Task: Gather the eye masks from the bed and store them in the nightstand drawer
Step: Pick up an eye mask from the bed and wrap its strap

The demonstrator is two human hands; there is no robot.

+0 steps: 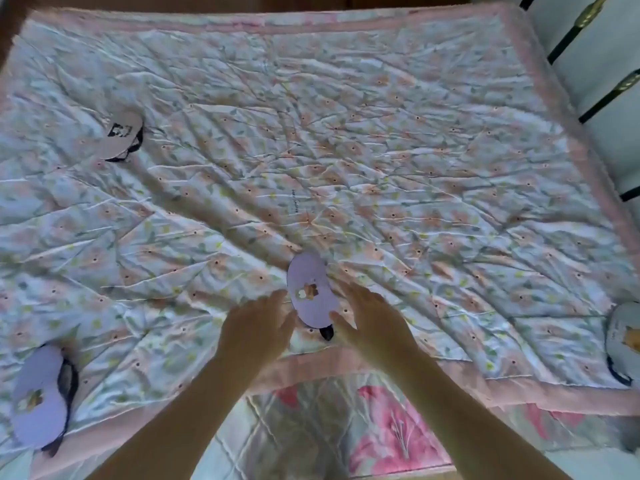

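Eye masks [313, 292] dot the rumpled floral quilt [381, 150]; both hands' fingers [277, 299] spread, ungrasping.

quilt [346, 150]: crumpled, pale floral print, pink border, spread flat | sheet [381, 427]: under the quilt's near edge, large pink flower pattern | bars [602, 102]: dark with brass fittings, upper right beside the quilt | wood [242, 0]: brown strip along the top edge
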